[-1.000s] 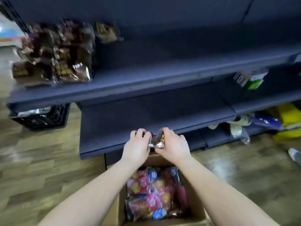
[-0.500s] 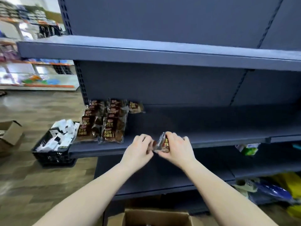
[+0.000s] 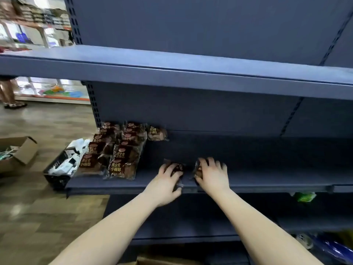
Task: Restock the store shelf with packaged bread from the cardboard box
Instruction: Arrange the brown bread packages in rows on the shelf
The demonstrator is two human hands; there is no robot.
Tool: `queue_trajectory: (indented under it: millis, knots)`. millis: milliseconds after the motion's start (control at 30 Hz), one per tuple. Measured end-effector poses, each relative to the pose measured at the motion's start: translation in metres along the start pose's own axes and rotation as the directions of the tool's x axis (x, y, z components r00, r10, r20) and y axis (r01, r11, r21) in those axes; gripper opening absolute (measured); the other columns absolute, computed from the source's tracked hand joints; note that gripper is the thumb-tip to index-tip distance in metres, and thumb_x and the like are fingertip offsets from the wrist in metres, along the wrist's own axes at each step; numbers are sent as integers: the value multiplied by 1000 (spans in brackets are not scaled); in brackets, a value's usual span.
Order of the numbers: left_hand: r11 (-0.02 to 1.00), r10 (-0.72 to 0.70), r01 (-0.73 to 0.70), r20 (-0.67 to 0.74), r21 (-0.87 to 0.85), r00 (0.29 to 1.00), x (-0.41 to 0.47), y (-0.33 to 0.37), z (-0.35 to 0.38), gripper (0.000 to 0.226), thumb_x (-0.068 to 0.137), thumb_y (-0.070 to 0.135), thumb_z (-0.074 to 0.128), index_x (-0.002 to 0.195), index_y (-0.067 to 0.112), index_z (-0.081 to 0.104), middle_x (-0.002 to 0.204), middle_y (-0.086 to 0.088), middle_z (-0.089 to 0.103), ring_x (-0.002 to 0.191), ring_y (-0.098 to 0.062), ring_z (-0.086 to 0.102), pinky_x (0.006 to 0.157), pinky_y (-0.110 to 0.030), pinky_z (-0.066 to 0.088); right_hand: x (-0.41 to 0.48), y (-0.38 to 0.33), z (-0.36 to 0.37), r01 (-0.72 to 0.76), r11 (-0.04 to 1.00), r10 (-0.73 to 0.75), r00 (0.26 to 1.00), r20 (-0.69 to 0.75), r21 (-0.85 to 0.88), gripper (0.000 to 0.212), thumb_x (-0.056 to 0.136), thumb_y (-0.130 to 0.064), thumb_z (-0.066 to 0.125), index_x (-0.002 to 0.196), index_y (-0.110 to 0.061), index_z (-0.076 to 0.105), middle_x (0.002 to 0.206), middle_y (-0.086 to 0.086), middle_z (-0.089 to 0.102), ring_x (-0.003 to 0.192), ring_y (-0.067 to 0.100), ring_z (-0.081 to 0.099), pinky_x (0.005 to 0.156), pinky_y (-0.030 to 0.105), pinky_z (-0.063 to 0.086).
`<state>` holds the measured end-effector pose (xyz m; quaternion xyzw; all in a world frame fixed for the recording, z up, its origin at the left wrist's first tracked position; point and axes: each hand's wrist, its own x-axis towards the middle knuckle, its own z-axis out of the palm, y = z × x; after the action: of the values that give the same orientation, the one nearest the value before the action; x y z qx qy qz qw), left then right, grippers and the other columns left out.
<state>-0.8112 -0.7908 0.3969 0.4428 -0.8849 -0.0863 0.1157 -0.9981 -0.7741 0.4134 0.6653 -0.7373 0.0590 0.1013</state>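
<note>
Both my hands are down on the dark blue middle shelf (image 3: 267,178), each over a small brown bread packet. My left hand (image 3: 168,180) grips one bread packet (image 3: 178,166) near the shelf's front edge. My right hand (image 3: 213,175) covers and grips a second bread packet (image 3: 198,170) just to the right. Two rows of the same brown packets (image 3: 114,150) lie at the shelf's left end, with a single packet (image 3: 157,133) behind them. Only the top edge of the cardboard box (image 3: 162,262) shows at the bottom of the view.
A higher shelf (image 3: 191,73) overhangs my hands. On the floor at left stand a black crate of white packs (image 3: 63,169) and another open cardboard box (image 3: 17,153). A person's legs (image 3: 7,92) show far left. Green and blue goods (image 3: 304,197) sit on lower shelves at right.
My hands rose from above the box to the middle shelf and moved apart. The packets they held together now lie separately on the shelf, one under each hand.
</note>
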Motion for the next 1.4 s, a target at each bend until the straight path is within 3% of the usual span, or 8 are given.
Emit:
queue_trajectory:
  millis: [100,233,500,700,1000,1100,1200,1400]
  knots:
    - [998,-12,9,36,64,999,13,13,9,69,94,47,43,152,21,16,160,-2,4,147,-26,-3,118,-32,6,7,13,14,-3,998,-2,997,82,68,74,92,-52,44,151,-18,16,153,9,25,138,31,26,116,46,9]
    - [996,-29,28,16,87,999,31,19,20,78,94,52,42,153,16,6,161,-6,0,147,-27,-6,119,-33,2,12,21,25,11,983,-32,993,113,182,91,86,-61,45,153,-15,3,159,6,10,147,26,1,119,45,0]
    - [990,-72,64,61,123,996,44,22,27,86,89,62,34,153,16,-1,160,-8,-6,147,-28,-10,119,-38,2,15,25,31,-18,974,-3,996,91,225,93,85,-61,47,152,-14,2,157,10,17,143,31,16,117,50,8]
    - [993,-81,70,120,98,989,49,24,20,89,90,63,37,153,17,-6,159,-7,-13,146,-26,-15,119,-38,-2,7,40,25,-11,956,-36,987,156,292,97,87,-61,45,151,-14,-10,155,10,21,142,29,17,118,50,-1]
    - [996,48,-60,164,69,985,58,-1,-4,89,89,67,36,152,19,-5,160,-3,-7,147,-24,-9,118,-40,-4,-4,67,-7,-91,971,72,993,91,221,99,80,-50,58,152,-12,2,133,10,45,127,29,36,116,49,11]
    - [997,69,-66,115,-25,991,70,-3,-32,85,91,63,38,153,20,-2,161,-4,1,148,-23,-1,120,-37,0,9,61,-30,-12,991,18,999,-43,136,97,75,-44,65,151,-8,16,124,15,51,116,36,46,110,53,26]
    - [965,22,-7,54,-262,998,82,-5,-61,84,90,60,44,153,22,3,159,-3,11,146,-23,10,119,-35,13,27,45,-47,73,992,-47,971,-233,102,98,64,-40,76,144,-4,33,107,17,60,95,40,58,91,53,48]
    - [807,-57,-1,-79,-590,995,98,-29,-88,69,88,41,62,144,16,32,140,-2,49,128,-19,48,106,-28,37,50,-19,-55,228,972,-196,921,-335,58,97,69,-43,78,143,-5,28,107,12,60,94,32,60,81,45,52]
